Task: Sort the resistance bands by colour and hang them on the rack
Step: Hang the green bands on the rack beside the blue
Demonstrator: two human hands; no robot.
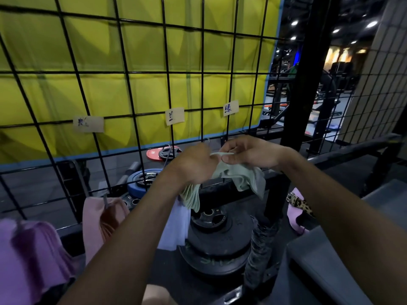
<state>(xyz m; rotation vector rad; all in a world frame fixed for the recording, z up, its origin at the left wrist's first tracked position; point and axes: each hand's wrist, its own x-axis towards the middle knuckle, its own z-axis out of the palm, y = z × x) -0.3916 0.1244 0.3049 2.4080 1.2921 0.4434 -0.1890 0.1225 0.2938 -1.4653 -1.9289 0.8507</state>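
Observation:
Both hands hold pale green resistance bands [241,176] in front of the black wire grid rack [132,73]. My left hand [193,166] grips a bunch of them, their ends hanging below my wrist. My right hand [246,154] pinches one stretched green edge between thumb and fingers. A metal hook [207,140] shows just above my left hand. Three paper labels [230,108] are stuck on the grid. Pink bands [97,219] hang on a hook at lower left, purple bands [33,256] further left, and a pale blue band [176,225] under my left forearm.
Black weight plates [220,236] are stacked below my hands, with a blue plate [141,179] and a red plate [154,153] behind the grid. A black upright post [308,73] stands to the right. A grey bench surface [326,260] lies at lower right.

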